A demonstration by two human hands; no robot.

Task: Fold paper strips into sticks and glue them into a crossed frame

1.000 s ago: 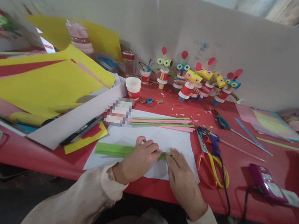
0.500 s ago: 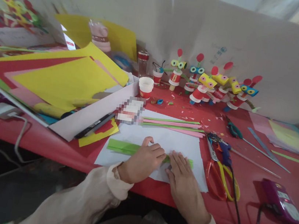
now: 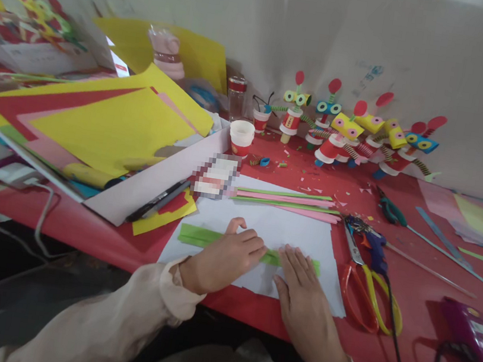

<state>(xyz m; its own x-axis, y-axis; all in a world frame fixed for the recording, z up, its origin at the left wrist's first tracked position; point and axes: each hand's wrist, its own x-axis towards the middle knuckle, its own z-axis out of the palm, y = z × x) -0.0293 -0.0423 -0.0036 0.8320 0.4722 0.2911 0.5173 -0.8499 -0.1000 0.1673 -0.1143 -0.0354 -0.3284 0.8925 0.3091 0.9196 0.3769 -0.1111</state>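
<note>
A folded green paper strip [image 3: 195,235] lies across a white sheet of paper [image 3: 249,282] in front of me. My left hand [image 3: 222,258] rests over the strip's middle, its fingers curled down and closed on it; the fingertips are partly hidden. Flat on the strip's right part, my right hand [image 3: 306,298] has its fingers stretched out and pressing down. A short piece of green shows between the two hands. Just beyond them, thin green and pink paper strips [image 3: 286,199] lie in a bundle on the sheet.
Scissors [image 3: 365,291] with red and yellow handles and a blue glue gun [image 3: 373,247] lie right of the sheet. Paper-cup figures [image 3: 332,149] stand at the back near a white cup [image 3: 242,136]. A box of coloured paper [image 3: 100,125] stands left. A purple device [image 3: 471,336] sits far right.
My right hand has slid slightly to the right along the green strip, widening the gap between my hands. My left hand stays on the strip. The camera view has shifted a little.
</note>
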